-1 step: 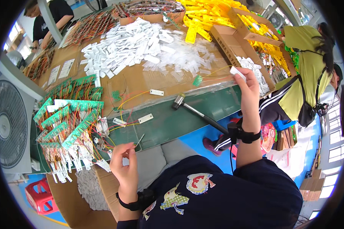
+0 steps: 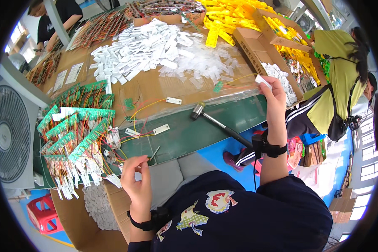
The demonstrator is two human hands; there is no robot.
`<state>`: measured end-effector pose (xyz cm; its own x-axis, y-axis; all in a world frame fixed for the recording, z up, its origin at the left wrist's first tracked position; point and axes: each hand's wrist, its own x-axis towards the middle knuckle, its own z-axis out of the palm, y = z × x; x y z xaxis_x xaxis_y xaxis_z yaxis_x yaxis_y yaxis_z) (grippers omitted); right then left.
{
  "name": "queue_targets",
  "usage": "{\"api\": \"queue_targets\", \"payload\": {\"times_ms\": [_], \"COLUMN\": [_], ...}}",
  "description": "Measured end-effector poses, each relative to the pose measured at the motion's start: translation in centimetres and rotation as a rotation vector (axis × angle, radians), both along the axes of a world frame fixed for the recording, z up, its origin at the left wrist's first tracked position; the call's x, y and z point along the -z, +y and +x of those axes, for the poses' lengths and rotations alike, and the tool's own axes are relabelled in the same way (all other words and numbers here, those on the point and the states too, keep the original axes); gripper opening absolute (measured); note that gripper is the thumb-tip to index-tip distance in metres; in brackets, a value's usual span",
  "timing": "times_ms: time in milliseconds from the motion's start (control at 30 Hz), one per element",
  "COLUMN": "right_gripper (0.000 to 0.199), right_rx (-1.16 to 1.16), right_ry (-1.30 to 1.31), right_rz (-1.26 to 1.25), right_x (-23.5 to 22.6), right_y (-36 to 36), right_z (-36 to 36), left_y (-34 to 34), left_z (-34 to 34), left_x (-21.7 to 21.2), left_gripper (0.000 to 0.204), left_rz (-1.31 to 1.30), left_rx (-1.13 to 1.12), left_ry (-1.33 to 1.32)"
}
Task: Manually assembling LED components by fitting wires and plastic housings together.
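Hardly anything moved since earlier, right hand (image 2: 274,91) pinching a white piece (image 2: 263,82), left hand (image 2: 139,183) curled beside thin rod (image 2: 155,152), grip unclear.

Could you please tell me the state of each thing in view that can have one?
Right hand: pinching a small flat white piece
Left hand: fingers bent, grip unclear
Black-handled steel hammer: lying on the green table, handle overhanging
Brown cardboard box below: open, white pieces inside
Grey round fan: upright, spinning unclear
Green wired circuit boards: piled, overlapping
Red plastic stool: upright
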<state>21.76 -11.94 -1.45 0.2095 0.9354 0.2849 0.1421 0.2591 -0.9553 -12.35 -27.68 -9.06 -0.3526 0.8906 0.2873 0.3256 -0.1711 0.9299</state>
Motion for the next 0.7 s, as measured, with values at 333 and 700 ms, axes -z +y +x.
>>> {"api": "queue_targets", "payload": {"times_ms": [333,700], "right_gripper": [0.037,0.021], "right_rx": [-0.184,-0.23], "right_ry": [-0.915,-1.278], "right_rz": [-0.032,0.026], "right_x": [2.3,7.0], "right_y": [-1.2,4.1], "right_z": [-5.0,-18.6], "left_y": [-0.4,-0.3], "left_z": [-0.3,-1.1], "left_x": [-0.4,-1.7], "left_gripper": [0.013,0.015], "left_rz": [-0.084,0.067], "left_rx": [-0.126,0.01], "left_ry": [-0.065,0.299]}}
